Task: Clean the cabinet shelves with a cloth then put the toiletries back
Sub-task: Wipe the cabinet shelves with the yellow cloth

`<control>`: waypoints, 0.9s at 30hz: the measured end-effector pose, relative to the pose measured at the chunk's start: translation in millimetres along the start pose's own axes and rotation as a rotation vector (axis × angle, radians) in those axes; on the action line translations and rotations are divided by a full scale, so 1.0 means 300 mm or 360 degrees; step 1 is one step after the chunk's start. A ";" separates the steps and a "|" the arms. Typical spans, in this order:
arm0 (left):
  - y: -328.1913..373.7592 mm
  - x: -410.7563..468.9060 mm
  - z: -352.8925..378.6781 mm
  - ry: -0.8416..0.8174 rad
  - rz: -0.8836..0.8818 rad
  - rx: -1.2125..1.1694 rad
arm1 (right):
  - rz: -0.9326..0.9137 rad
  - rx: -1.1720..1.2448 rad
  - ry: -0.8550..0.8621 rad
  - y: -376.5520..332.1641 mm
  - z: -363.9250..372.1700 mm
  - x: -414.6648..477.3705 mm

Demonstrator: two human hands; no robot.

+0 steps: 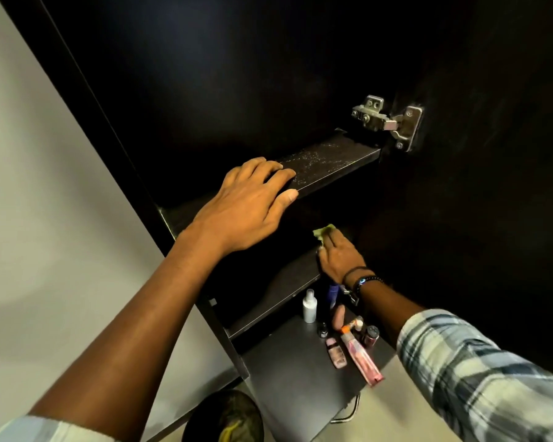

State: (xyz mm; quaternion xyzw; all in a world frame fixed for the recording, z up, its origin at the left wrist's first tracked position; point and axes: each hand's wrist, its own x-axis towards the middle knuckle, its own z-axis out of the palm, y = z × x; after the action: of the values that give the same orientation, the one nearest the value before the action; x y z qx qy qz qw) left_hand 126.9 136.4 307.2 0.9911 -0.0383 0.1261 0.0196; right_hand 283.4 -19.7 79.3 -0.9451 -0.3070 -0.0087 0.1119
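Note:
A dark cabinet stands open in front of me. My left hand (246,202) grips the front edge of the dusty upper shelf (329,164), fingers on top and thumb on the edge. My right hand (339,256) presses a yellow-green cloth (323,233) flat on the middle shelf (281,288), near its right end. On the surface below stand and lie several toiletries: a white spray bottle (309,309), a blue bottle (333,293), a pink tube (361,358), a small pink bottle (336,352) and a dark-capped jar (370,334).
A metal door hinge (387,121) is fixed at the upper right, with the open dark door beyond it. A light wall runs along the left of the cabinet. A dark round bin (227,416) and a metal handle (348,409) sit below.

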 end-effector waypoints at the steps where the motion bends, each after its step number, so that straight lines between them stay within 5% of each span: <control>1: -0.001 0.001 0.001 0.0005 0.0001 -0.0006 | 0.0078 0.0066 0.0062 -0.042 0.019 -0.014; 3: -0.004 0.003 0.004 0.0015 0.0002 -0.0027 | 0.0054 0.0145 0.0138 -0.170 0.027 -0.090; 5: -0.007 0.006 0.003 0.0020 0.0000 -0.0042 | -0.0301 0.0235 0.0250 -0.324 0.073 -0.210; 9: -0.007 0.000 0.001 0.0048 0.0001 -0.0036 | -0.0892 0.0208 -0.0026 -0.543 0.148 -0.416; 20: -0.007 0.004 0.007 0.0080 -0.0031 -0.0036 | -0.0010 -0.0006 -0.0043 0.027 0.005 0.027; 24: -0.008 0.005 0.007 0.0084 -0.0043 -0.0027 | 0.0056 0.0186 0.0042 -0.078 0.001 0.028; 27: -0.007 0.007 0.008 0.0071 -0.0053 -0.0035 | -0.0174 0.0347 0.0111 -0.253 0.020 -0.090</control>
State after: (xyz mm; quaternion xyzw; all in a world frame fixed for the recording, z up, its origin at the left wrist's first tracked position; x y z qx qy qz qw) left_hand 129.7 138.3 305.2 0.9883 -0.0227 0.1474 0.0334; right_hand 217.1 25.7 86.8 -0.9082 -0.3533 -0.0142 0.2238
